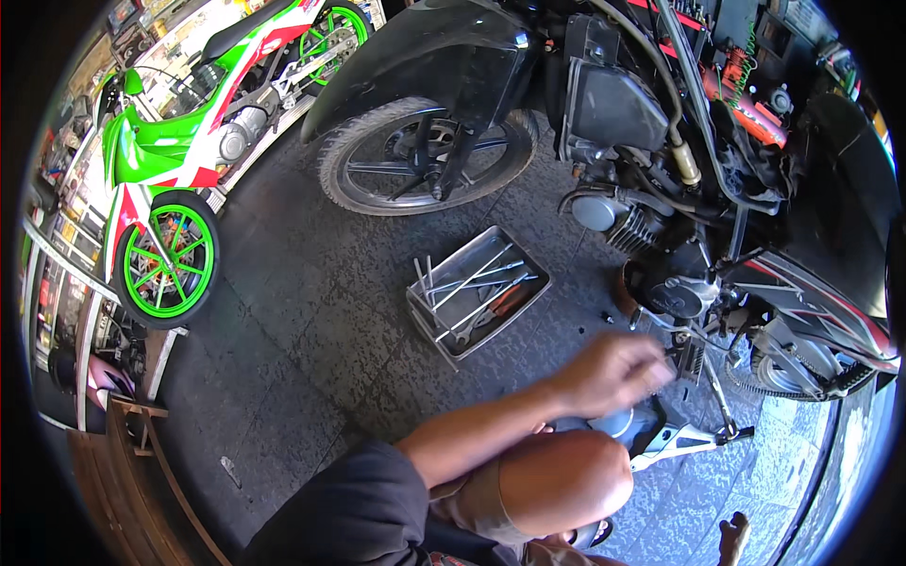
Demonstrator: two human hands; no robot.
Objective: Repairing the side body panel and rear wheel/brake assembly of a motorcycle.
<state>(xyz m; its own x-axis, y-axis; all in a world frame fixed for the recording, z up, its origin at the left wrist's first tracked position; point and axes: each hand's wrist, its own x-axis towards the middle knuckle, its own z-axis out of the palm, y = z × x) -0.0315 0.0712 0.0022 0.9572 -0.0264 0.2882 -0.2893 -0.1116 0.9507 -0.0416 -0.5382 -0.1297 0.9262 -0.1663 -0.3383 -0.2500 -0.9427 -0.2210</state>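
My left hand (618,374), reaching from a dark sleeve, hangs in front of the motorcycle engine (675,294), above my bent knee. Its fingers look curled but are smeared by motion, so I cannot see whether anything is in them. Below it lies a silver-and-dark bracket-like part (681,440), partly hidden by hand and knee. Low on the right, my right hand (733,540) shows in part, thumb and fingers apart, with nothing visible in it. The black motorcycle's side is opened up, its finned cylinder (634,229) and hoses exposed.
A metal tray (422,324) on the dark tiled floor holds several long-handled tools and orange-handled pliers (508,300). The motorcycle's front wheel (354,196) stands behind it. A green, white and red motorcycle (170,151) is at left, a wooden bench (123,491) at lower left.
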